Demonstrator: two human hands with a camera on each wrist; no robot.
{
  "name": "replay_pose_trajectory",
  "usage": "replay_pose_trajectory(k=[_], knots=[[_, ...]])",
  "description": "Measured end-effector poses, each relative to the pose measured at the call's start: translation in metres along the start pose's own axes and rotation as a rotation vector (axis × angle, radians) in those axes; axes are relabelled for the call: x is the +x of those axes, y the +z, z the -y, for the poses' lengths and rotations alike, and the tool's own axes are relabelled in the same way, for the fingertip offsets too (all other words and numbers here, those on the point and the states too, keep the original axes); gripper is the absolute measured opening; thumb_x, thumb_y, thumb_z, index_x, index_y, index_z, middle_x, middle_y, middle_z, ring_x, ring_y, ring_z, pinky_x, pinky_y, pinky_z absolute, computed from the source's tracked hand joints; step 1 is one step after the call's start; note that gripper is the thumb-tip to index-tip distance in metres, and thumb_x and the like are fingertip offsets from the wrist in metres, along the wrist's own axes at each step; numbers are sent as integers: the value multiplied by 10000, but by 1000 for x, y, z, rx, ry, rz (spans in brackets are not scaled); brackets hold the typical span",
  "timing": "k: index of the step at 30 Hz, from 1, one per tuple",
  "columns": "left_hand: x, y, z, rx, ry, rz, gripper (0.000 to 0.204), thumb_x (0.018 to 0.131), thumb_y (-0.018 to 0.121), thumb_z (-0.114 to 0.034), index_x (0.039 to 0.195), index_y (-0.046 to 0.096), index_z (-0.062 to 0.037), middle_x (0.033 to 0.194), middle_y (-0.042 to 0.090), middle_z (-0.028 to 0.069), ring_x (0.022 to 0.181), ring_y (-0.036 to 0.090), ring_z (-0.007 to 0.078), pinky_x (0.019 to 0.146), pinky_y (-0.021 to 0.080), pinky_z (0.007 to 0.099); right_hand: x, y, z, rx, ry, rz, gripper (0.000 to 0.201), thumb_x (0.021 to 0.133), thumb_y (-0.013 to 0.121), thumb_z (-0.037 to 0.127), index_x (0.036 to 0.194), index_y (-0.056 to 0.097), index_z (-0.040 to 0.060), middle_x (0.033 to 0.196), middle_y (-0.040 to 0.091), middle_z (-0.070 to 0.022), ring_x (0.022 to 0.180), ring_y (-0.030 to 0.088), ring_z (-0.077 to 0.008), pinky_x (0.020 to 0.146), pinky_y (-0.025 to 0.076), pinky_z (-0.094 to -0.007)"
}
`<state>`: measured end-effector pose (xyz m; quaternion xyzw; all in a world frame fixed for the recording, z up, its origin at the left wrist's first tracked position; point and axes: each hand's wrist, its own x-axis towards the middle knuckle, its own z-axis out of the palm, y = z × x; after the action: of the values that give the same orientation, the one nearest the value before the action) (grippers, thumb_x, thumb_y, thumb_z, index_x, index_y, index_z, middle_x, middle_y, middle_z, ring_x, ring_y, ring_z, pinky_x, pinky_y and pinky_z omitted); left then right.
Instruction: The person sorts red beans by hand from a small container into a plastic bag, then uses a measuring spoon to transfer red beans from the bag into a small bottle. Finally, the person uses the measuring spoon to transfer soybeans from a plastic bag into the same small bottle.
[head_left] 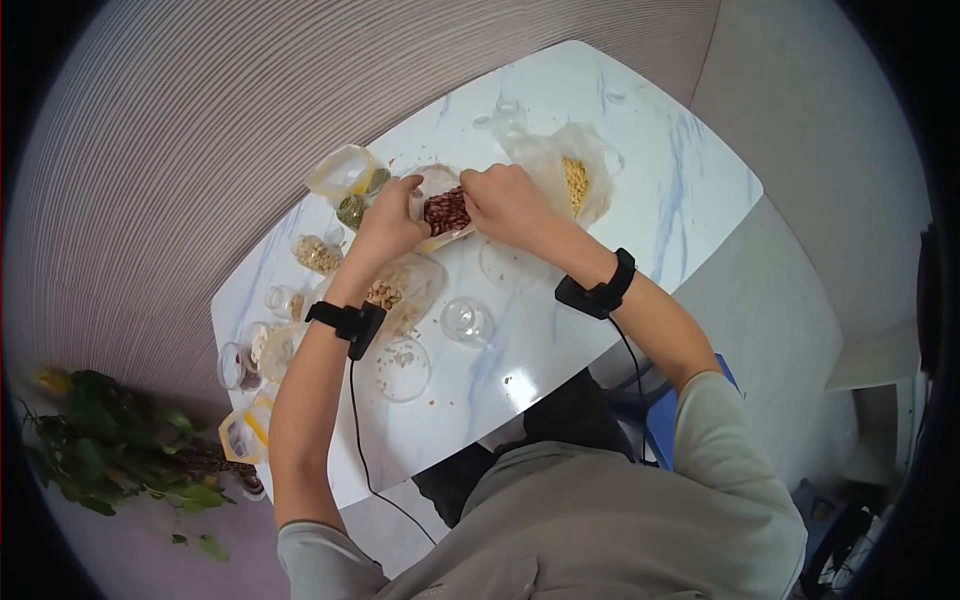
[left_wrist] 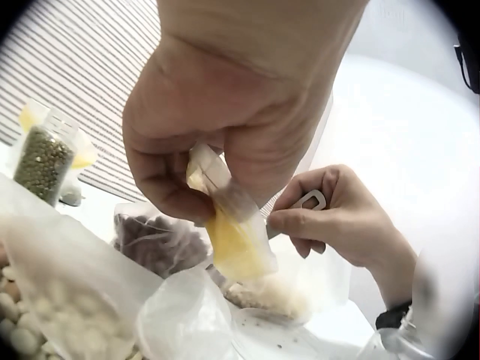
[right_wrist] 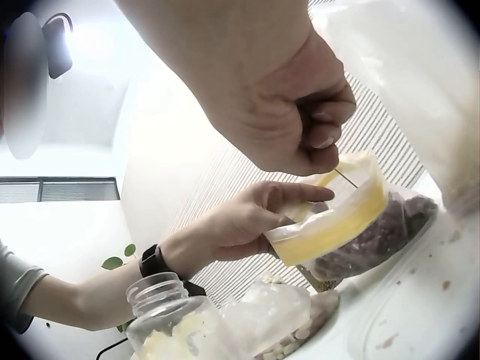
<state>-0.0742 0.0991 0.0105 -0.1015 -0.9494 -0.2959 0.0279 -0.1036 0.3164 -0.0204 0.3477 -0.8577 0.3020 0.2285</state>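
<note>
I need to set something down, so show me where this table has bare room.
Widest patch: the right end of the table, between the bag of yellow beans and the right corner. A smaller one lies between the empty jar and the near edge. Crowded: the left side, with filled jars, and around the red beans.

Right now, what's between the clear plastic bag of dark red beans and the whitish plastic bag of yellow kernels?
Your right hand lies between the red-bean bag and the yellow-kernel bag, as the head view shows.
</note>
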Motion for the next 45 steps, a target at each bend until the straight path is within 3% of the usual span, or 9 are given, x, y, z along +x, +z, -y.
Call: replay_pose_trajectory(k=[3,16,19,25,33,36,39,42,45], knots=[[-6,11,22,157,17,139,745,731,753,-74,1435,534,32,1331,590,230,1209,623,391,1002,520,427,-7,2,-3,12,5,21,148,889,636,95,787,625,-12,682,626,-245,678,640,-453,640,508,-540],[-16,16,17,56,78,-24,664,749,739,-79,1388,568,-19,1285,582,197,1136,635,384,979,523,430,-18,-9,12,-53,7,134,195,956,603,128,852,667,-25,722,660,-242,714,664,-435,662,512,-531],[-15,18,19,45,22,3,620,763,740,-86,1362,589,-33,1275,578,191,1126,637,382,976,521,437,-20,10,7,183,63,174,140,882,609,64,819,666,-48,763,676,-289,749,685,-454,699,553,-517],[-17,5,17,36,12,13,516,783,725,-87,1294,653,-71,1250,580,154,1091,650,346,926,531,423,-16,9,-7,754,543,252,226,970,637,151,982,728,-56,736,740,-125,590,656,-161,587,527,-296],[-81,-9,-2,-174,129,-223,375,847,670,-45,1221,690,-56,1174,606,76,794,587,125,715,500,257,-28,-2,-14,1132,763,217,188,1006,631,143,1070,714,-13,819,754,-107,654,647,-92,586,487,-218],[-116,-9,-2,-436,-61,159,486,846,719,-74,1326,644,-79,1240,616,64,912,609,127,777,506,257,-34,-8,-11,1197,818,192,185,1025,622,150,1090,708,0,843,756,-109,666,642,-89,616,492,-215],[-141,-1,-12,-430,131,247,682,816,812,-137,1444,553,-87,1327,613,77,1052,606,164,854,513,296,-37,-16,-2,1240,843,164,181,1032,627,161,1092,706,10,851,755,-107,665,636,-84,635,495,-214],[-147,21,-17,-258,210,175,859,767,887,-196,1513,475,-86,1389,601,93,1130,582,209,906,512,349,-41,-19,4,1272,856,142,185,1036,632,173,1094,703,13,847,754,-103,658,629,-78,630,493,-212],[-140,40,-22,-158,184,93,758,774,883,-288,1403,559,-18,1271,657,210,1095,653,328,947,532,400,-39,-26,10,1288,857,132,188,1041,631,180,1091,701,13,834,753,-94,650,624,-74,617,488,-208]])
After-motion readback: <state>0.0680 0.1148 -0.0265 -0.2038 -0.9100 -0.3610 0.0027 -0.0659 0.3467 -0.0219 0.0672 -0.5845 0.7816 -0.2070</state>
